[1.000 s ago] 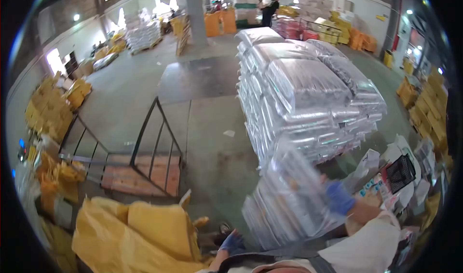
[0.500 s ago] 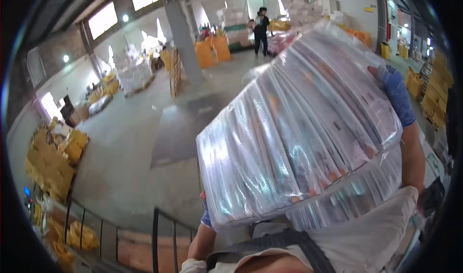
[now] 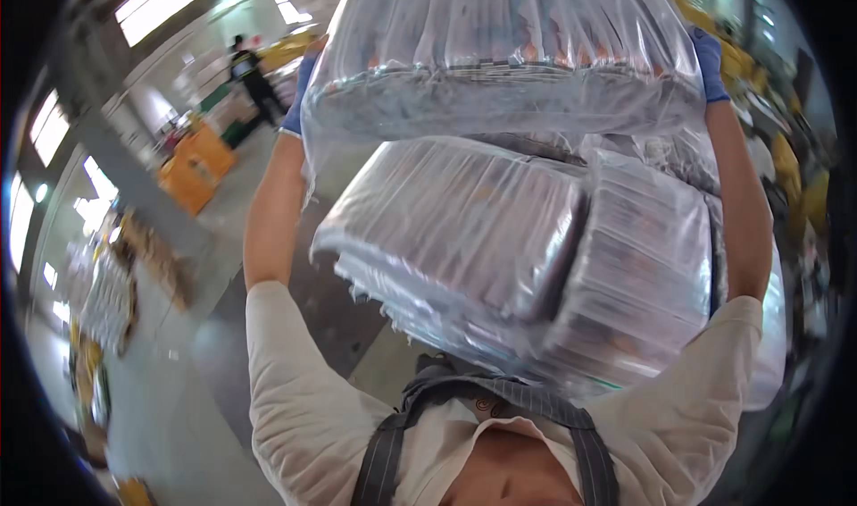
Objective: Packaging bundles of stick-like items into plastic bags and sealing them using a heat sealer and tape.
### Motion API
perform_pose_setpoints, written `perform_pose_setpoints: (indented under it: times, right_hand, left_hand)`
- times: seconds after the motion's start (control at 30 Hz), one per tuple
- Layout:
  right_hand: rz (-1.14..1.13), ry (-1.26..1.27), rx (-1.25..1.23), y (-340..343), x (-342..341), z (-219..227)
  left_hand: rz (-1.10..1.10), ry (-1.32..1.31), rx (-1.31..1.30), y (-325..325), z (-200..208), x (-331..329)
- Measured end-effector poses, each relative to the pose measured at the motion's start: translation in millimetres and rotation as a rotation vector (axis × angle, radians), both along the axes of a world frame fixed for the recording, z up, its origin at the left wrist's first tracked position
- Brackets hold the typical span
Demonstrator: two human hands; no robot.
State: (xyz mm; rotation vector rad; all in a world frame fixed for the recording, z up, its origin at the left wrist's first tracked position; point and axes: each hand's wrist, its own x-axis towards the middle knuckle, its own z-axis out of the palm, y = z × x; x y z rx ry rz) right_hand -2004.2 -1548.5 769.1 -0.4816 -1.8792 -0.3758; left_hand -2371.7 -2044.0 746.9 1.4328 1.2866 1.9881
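Floor (image 3: 178,390): grey, runs left of stack.
Dark patch (image 3: 268,336): on floor, just left of stack.
Pillar (image 3: 129,149): grey, well left of stack, leaning in this view.
Stack (image 3: 464,211): layered bundles in clear film; top ones lie side by side, narrow dark gap between the two nearest. Loose film frays along its left edge.
Load (image 3: 109,296): pale, far left of stack, well apart.
Orange panels (image 3: 196,167): standing left of stack, well apart.
Worker (image 3: 254,82): dark clothes, upright, left of stack and beyond it.
Yellow bags (image 3: 786,162): right of stack, blurred.
Pack (image 3: 509,50): raised over far part of stack, between both hands. Clear film, row of thin flat items inside, film hanging at left corner, top cut by frame. Can't tell if it touches stack.
Apron (image 3: 536,397): dark, striped, at near side of stack.
Left hand (image 3: 303,86): blue glove, on pack's left end, above stack.
Right hand (image 3: 708,64): blue glove, on pack's right end, above stack.
Fingers: both sets gripping pack's ends; mostly hidden, can't tell exact curl.
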Motion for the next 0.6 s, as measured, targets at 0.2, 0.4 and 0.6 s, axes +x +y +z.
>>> perform_pose_setpoints:
  times: [0.2,0.4,0.6]
  right_hand:
    - [-0.486,-0.141,0.071,9,-42,-115]
    - [-0.603,-0.482,-0.642,23,-44,-346]
    - [-0.469,-0.619,-0.646,-67,-128,-268]
  left_hand:
    - [-0.067,0.223,-0.130,167,-58,-128]
    - [-0.297,-0.617,-0.538,223,-218,-173]
    - [-0.393,-0.987,-0.680,175,-227,-214]
